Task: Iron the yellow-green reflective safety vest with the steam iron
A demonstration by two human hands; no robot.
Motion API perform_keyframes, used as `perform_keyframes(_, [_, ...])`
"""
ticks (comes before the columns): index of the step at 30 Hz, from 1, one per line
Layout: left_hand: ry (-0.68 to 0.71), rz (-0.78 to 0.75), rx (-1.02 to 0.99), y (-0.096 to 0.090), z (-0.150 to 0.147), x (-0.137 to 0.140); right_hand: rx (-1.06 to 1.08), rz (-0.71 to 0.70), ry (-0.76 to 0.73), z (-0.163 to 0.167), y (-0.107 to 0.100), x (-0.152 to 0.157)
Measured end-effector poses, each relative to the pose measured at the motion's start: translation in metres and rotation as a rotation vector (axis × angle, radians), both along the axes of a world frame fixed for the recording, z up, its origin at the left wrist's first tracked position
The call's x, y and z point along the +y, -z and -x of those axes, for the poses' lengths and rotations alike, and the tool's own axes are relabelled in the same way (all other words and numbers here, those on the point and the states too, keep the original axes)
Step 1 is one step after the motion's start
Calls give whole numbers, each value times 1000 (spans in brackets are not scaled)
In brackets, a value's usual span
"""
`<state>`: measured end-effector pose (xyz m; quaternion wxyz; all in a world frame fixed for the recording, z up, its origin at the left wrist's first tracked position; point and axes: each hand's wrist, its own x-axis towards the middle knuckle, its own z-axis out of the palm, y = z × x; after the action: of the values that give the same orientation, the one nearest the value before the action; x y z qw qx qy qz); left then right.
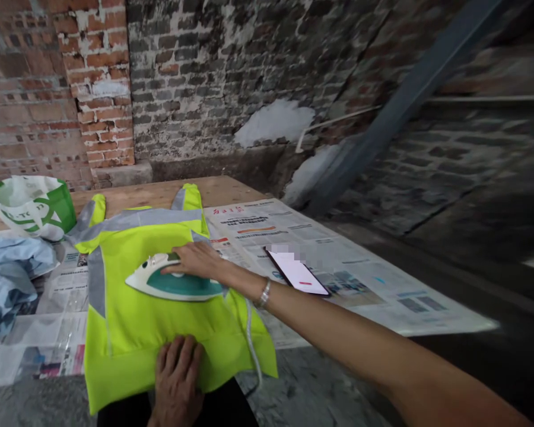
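Observation:
My right hand (198, 260) is wrapped round the handle of a white and teal clothes iron (178, 287). The iron lies on a bright yellow high-visibility garment (133, 323) with grey bands, its pointed tip facing left. A pale cord (249, 338) runs from the iron's rear down over the cloth. My left hand (178, 370) rests on the garment's near edge, fingers laid over the cloth and holding nothing that I can see; its thumb is hidden. The garment's lower part hangs past the table's near edge.
Newspaper sheets (360, 273) cover the wooden table (222, 188). A lit phone (298, 273) lies right of the garment. At the left are crumpled light-blue cloth (13, 273) and a green and white bag (35, 207). A brick wall (196, 89) and slanting beam (396, 112) stand behind.

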<state>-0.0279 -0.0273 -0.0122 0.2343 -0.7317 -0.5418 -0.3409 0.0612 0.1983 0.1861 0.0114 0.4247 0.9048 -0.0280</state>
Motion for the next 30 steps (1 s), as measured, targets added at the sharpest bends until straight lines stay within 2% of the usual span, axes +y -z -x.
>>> perform_keyframes(7, [12,8,-14,0,-4,-2,130,-46,274,69,1,101])
perform_keyframes(10, [17,40,20,1,-3,-3,168,-21,337,85,0,121])
perform_keyframes(12, [6,53,28,0,-3,-4,167,0,341,85,0,121])
perform_keyframes(16, [11,40,-1,-3,-3,-4,108,42,224,59,-1,94])
perform_keyframes(21, [13,6,-14,-8,-1,-2,13,125,-95,14,-6,29])
perform_keyframes(24, [23,-11,-14,-8,0,-2,-30,159,-211,-4,-8,-7])
perform_keyframes(27, [7,-25,-27,-6,-1,-1,-61,108,-207,-7,-6,-29])
perform_keyframes(30, [5,-25,-31,-4,-2,0,-43,31,-96,7,-1,-30])
